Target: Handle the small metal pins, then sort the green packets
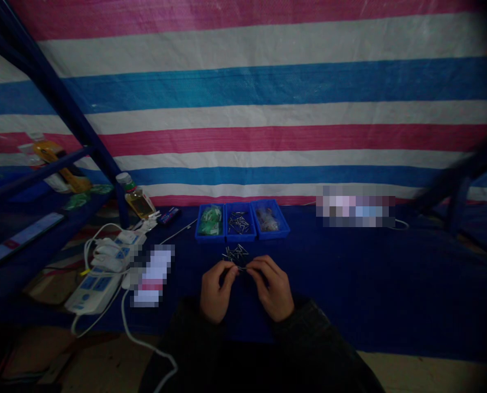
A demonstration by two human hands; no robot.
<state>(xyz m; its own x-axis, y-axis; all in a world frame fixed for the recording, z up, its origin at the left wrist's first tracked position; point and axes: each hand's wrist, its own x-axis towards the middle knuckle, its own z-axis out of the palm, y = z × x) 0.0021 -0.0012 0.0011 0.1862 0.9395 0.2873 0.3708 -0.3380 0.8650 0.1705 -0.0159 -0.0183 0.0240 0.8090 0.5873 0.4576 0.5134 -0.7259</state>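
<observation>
Both of your grips are narrow, thumb against fingertips: the left grip (216,292) and the right grip (274,289) pinch a thin piece (242,268) between them, on the near side of the middle blue tray (240,238). Expect it to be light and fairly stiff, probably metal, hard to break but perhaps slick and apt to roll; a pinch near each end, as you have it, looks surest. It is slim, with a faint pale glint; dim light and your fingertips hide its ends and finer shape. Just short of the middle blue tray, beyond your grips, lies a loose heap (235,252) of slender, dark, shiny pins pointing every way. Similar-looking pins (238,222) lie inside that tray. Directly to its left sits a tray (209,238) of green contents (211,221); directly to its right, another tray (274,235) holds pale, unclear items (268,219). Bare bench (333,295) stretches out to its near right.
</observation>
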